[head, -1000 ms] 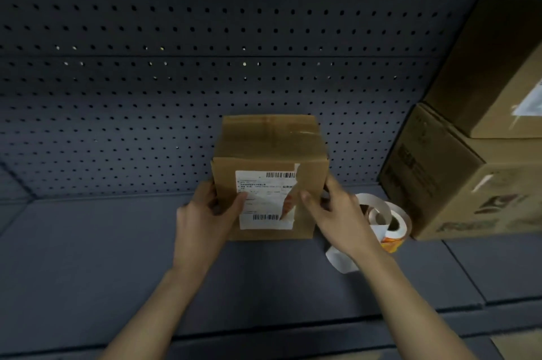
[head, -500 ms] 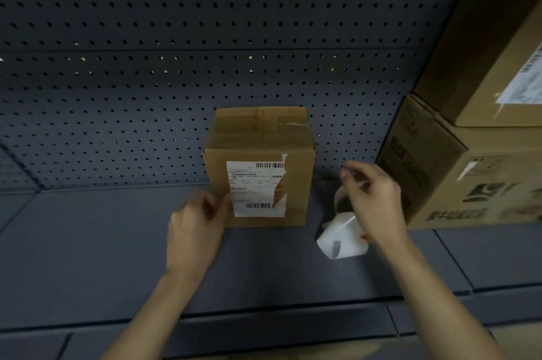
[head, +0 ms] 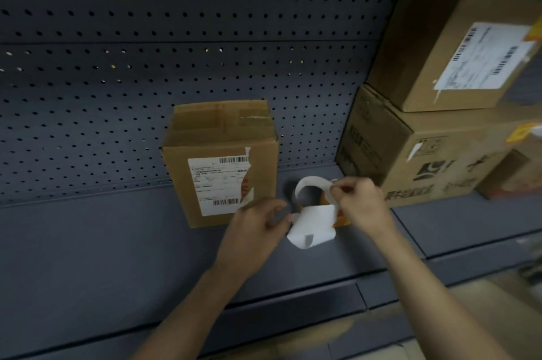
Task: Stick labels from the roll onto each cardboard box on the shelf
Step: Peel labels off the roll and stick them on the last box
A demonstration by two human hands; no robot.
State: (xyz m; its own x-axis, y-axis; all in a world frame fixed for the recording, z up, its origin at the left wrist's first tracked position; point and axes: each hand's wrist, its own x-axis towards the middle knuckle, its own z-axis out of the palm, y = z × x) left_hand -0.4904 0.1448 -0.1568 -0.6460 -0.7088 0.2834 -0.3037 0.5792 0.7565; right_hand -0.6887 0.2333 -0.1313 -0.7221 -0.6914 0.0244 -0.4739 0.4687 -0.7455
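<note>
Dark grey metal shelf [head: 88, 257] is running across in front of me, with a perforated back panel [head: 146, 66] rising behind it and pinpricks of light showing through some holes. A small cardboard box [head: 223, 125] is standing upright near the middle. On its near face it is wearing a white shipping label [head: 217, 183] with a barcode at the top and another at the bottom. The label's right edge is looking torn, with orange showing there. The print is too blurred to read.

Just right of that box the label roll [head: 341, 217] is sitting on the shelf, its white paper strip [head: 313, 227] arching up and over. The left hand [head: 252, 230] is pinching the strip's near left edge, and the right hand [head: 363, 204] is pinching the top of the arch.

Farther right, a large printed box [head: 440, 166] is carrying a second box [head: 425, 45], whose barcoded white label [head: 484, 57] is also unreadable.
</note>
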